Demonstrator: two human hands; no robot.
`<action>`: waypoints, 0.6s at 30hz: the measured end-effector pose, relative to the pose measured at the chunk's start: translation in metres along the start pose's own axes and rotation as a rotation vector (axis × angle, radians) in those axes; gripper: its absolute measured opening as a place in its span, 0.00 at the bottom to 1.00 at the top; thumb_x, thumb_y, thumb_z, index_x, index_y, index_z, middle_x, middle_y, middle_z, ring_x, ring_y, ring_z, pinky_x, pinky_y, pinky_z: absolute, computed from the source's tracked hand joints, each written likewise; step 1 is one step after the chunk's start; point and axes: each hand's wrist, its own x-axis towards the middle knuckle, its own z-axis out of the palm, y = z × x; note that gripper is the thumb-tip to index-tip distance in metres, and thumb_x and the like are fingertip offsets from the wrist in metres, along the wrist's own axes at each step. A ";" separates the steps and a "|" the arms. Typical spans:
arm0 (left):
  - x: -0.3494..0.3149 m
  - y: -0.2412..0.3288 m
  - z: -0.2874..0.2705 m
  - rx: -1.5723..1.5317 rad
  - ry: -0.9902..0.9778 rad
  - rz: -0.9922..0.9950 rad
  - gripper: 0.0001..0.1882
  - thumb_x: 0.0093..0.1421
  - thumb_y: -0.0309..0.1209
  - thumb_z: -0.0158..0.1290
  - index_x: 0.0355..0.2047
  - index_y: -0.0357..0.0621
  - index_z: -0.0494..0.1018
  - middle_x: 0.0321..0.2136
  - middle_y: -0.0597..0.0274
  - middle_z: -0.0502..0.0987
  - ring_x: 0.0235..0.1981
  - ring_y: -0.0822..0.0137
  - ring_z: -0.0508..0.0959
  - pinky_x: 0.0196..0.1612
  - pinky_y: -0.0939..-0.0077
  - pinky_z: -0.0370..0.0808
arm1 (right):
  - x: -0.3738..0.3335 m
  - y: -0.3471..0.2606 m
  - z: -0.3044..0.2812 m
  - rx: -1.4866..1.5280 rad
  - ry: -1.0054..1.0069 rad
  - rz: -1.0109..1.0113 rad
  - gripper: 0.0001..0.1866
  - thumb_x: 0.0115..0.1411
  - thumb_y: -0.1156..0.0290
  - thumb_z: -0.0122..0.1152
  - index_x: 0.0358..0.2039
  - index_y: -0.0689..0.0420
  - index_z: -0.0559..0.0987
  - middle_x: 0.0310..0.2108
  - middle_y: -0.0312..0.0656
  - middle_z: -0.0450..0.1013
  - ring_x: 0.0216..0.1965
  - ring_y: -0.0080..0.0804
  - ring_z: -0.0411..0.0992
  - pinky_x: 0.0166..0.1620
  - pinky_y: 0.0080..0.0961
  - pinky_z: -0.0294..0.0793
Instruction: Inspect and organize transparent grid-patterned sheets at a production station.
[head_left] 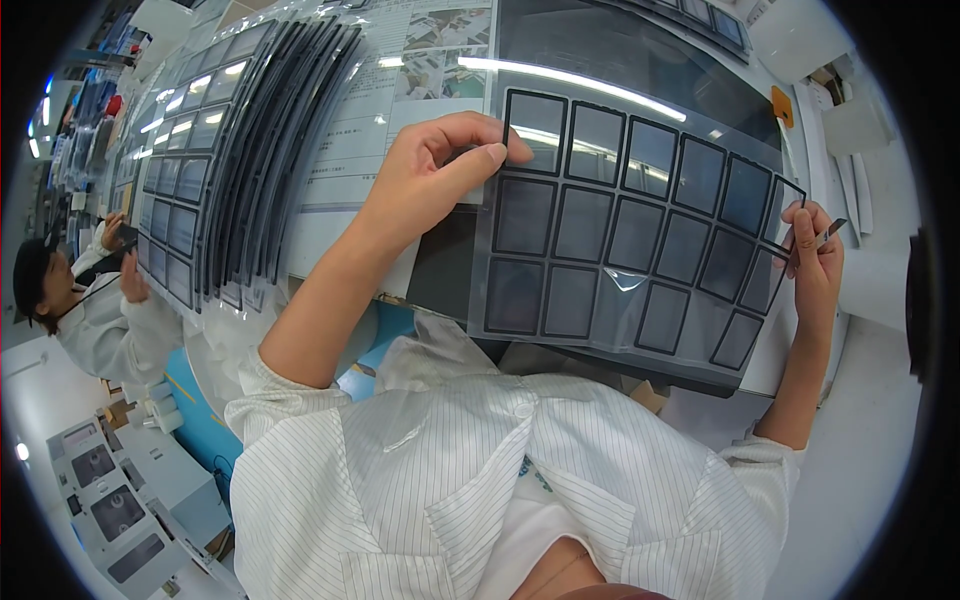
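Observation:
A clear film sheet bearing rows of dark-framed rectangular panels [635, 235] is held up in front of me, tilted over the bench. One spot in its lowest row shows bare film with a bright glare. My left hand [430, 175] pinches the sheet's upper left edge between thumb and fingers. At the opposite edge, my right hand [815, 255] grips the sheet near its upper right corner. A thin, dark, flat-ended strip or tool [832, 231] sticks out from the right hand's fingers; its exact kind is unclear.
Several similar panel sheets [265, 150] stand stacked at the left. Printed pages with photos [440, 70] lie behind my left hand. A dark mat [600, 40] lies beyond the sheet, an orange tag [782, 107] at right. Another person [100, 310] works at far left.

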 end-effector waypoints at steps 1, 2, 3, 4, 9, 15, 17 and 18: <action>0.000 0.000 0.000 -0.003 -0.002 0.004 0.09 0.58 0.28 0.49 0.33 0.35 0.76 0.34 0.63 0.78 0.38 0.75 0.73 0.45 0.80 0.68 | 0.000 0.000 0.000 -0.003 0.006 0.002 0.16 0.65 0.54 0.47 0.33 0.54 0.74 0.12 0.23 0.59 0.13 0.07 0.57 0.17 0.07 0.49; 0.000 0.000 0.000 -0.003 -0.003 0.004 0.09 0.58 0.28 0.49 0.33 0.35 0.76 0.34 0.63 0.78 0.38 0.75 0.73 0.45 0.80 0.68 | 0.000 0.000 0.000 -0.004 0.007 0.002 0.16 0.65 0.54 0.47 0.33 0.54 0.74 0.12 0.23 0.59 0.13 0.07 0.57 0.17 0.07 0.49; 0.000 0.000 0.000 -0.002 -0.007 0.005 0.09 0.58 0.28 0.49 0.33 0.36 0.76 0.34 0.63 0.78 0.37 0.75 0.73 0.44 0.81 0.68 | 0.000 0.001 0.000 -0.004 0.006 -0.002 0.16 0.65 0.54 0.47 0.32 0.54 0.74 0.12 0.23 0.59 0.13 0.07 0.57 0.17 0.07 0.49; 0.000 0.000 0.000 0.000 -0.009 0.005 0.09 0.58 0.28 0.49 0.34 0.36 0.76 0.34 0.64 0.78 0.37 0.75 0.73 0.44 0.81 0.68 | 0.000 0.001 0.000 -0.004 0.003 -0.006 0.16 0.65 0.54 0.47 0.32 0.54 0.74 0.12 0.23 0.59 0.13 0.07 0.57 0.17 0.07 0.49; 0.000 -0.001 0.000 -0.010 -0.003 0.004 0.09 0.59 0.29 0.49 0.33 0.36 0.76 0.34 0.64 0.78 0.37 0.76 0.73 0.44 0.81 0.68 | 0.000 0.001 0.000 -0.017 -0.002 -0.006 0.16 0.65 0.55 0.47 0.32 0.53 0.74 0.12 0.23 0.59 0.13 0.07 0.57 0.17 0.07 0.49; 0.000 -0.001 -0.001 -0.020 -0.004 0.015 0.10 0.59 0.29 0.49 0.34 0.36 0.76 0.34 0.64 0.78 0.37 0.76 0.73 0.44 0.81 0.68 | 0.000 0.000 0.000 -0.013 -0.005 0.004 0.16 0.65 0.54 0.48 0.32 0.54 0.75 0.13 0.24 0.60 0.13 0.08 0.59 0.17 0.07 0.51; 0.000 -0.002 -0.001 -0.019 -0.006 0.014 0.10 0.59 0.29 0.49 0.34 0.36 0.76 0.34 0.64 0.78 0.38 0.76 0.73 0.45 0.81 0.68 | 0.000 0.001 0.001 -0.023 -0.002 0.002 0.16 0.66 0.55 0.46 0.32 0.53 0.74 0.12 0.24 0.59 0.13 0.07 0.58 0.17 0.07 0.49; 0.000 -0.001 -0.001 -0.013 -0.001 0.015 0.10 0.59 0.29 0.49 0.34 0.35 0.77 0.34 0.64 0.78 0.38 0.76 0.73 0.45 0.81 0.68 | 0.000 0.000 0.001 -0.024 0.006 0.007 0.16 0.65 0.55 0.47 0.32 0.53 0.74 0.12 0.23 0.59 0.13 0.07 0.58 0.17 0.07 0.49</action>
